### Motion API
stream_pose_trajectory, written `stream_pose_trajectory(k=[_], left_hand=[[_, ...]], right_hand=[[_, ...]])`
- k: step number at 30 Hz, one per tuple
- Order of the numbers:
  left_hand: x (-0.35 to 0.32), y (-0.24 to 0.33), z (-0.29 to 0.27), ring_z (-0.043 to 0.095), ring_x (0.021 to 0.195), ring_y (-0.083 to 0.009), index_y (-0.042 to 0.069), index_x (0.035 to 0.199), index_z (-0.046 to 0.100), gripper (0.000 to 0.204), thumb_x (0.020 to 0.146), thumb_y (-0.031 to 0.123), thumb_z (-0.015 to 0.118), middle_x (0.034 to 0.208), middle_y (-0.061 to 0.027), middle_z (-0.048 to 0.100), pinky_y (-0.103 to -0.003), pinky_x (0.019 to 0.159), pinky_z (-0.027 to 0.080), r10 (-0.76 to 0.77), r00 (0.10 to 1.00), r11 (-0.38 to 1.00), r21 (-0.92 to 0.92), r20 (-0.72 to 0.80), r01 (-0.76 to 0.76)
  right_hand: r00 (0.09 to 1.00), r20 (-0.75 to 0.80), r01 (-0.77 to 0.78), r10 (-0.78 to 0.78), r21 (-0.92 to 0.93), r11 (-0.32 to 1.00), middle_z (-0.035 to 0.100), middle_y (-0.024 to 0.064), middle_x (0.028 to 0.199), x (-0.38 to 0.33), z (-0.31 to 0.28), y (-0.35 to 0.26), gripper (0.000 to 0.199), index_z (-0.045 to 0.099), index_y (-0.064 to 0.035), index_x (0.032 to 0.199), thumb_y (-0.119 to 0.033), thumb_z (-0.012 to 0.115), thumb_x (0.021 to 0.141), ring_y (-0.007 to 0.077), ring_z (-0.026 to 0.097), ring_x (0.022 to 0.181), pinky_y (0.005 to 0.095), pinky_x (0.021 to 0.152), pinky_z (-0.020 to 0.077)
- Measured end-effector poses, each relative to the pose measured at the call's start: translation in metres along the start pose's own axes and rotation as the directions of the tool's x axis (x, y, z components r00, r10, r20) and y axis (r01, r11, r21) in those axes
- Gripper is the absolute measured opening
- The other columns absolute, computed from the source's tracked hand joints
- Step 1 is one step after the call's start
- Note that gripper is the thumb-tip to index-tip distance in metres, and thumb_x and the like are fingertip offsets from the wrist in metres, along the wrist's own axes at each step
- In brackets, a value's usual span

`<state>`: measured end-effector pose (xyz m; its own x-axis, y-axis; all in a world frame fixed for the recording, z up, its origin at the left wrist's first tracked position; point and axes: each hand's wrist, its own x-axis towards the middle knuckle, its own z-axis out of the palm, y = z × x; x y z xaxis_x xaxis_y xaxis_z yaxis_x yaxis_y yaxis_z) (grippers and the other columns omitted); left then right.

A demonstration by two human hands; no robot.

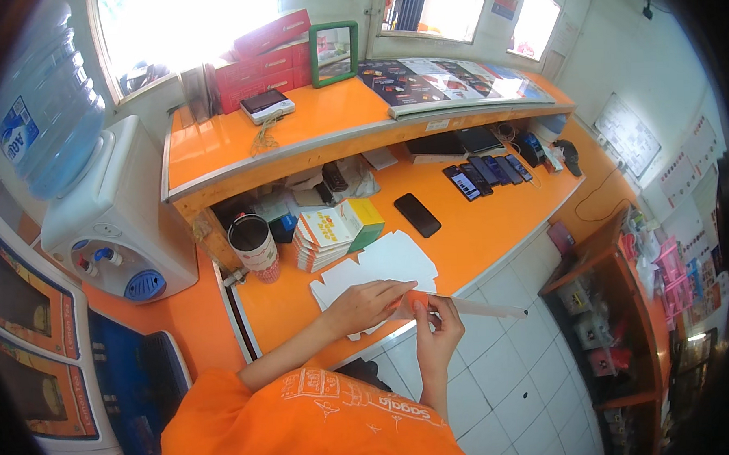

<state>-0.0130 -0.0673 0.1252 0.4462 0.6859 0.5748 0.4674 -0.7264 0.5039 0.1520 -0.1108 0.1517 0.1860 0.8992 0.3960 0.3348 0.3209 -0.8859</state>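
Observation:
Just in front of my orange shirt, at the table's near edge, both hands meet on an orange and white card piece (488, 309). Its pale, narrow strip sticks out to the right, over the floor. My right hand (439, 330) pinches the orange part between thumb and fingers. From the left, my left hand (366, 305) reaches across with its fingers together, the tips gripping the same piece; its thumb is partly hidden. Beneath and beyond my hands lie flat white die-cut card sheets (382, 267). A stack of folded cartons (323, 239), with yellow and green sides, stands behind them.
A patterned tumbler (256, 252) stands left of the cartons. Beyond are a black phone (418, 214) and several more phones (486, 176) in a row. A raised orange shelf (327, 119) spans the back. A water dispenser (120, 214) is left; a display cabinet (604, 323) is right.

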Motion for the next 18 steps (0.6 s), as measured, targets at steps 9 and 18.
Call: stream_pose_trajectory(k=[9,18], left_hand=[[-0.005,0.003,0.011,0.067,0.088,-0.0355,0.005,0.12,0.054,0.029,0.091,0.009,0.054,0.101,-0.0162,0.068,-0.04,0.075,0.056,-0.208,0.978,0.973,-0.107,-0.027,0.204],[0.013,0.016,0.002,0.062,0.084,-0.0334,0.004,0.109,0.06,0.023,0.086,0.007,0.061,0.097,-0.0143,0.062,-0.043,0.072,0.051,-0.196,0.953,0.965,-0.216,-0.232,0.146]], right_hand=[[0.99,0.008,0.143,-0.144,-0.206,0.968,0.066,0.0118,0.089,-0.001,0.009,-0.003,0.01,0.067,0.0028,0.095,-0.003,0.066,0.086,0.0212,0.066,0.073,0.0287,0.066,0.0538],[0.953,-0.087,0.257,-0.292,-0.284,0.924,0.067,0.013,0.089,0.017,0.007,0.003,0.012,0.068,0.0028,0.097,-0.001,0.066,0.086,0.0224,0.066,0.073,0.0272,0.061,0.0524]])
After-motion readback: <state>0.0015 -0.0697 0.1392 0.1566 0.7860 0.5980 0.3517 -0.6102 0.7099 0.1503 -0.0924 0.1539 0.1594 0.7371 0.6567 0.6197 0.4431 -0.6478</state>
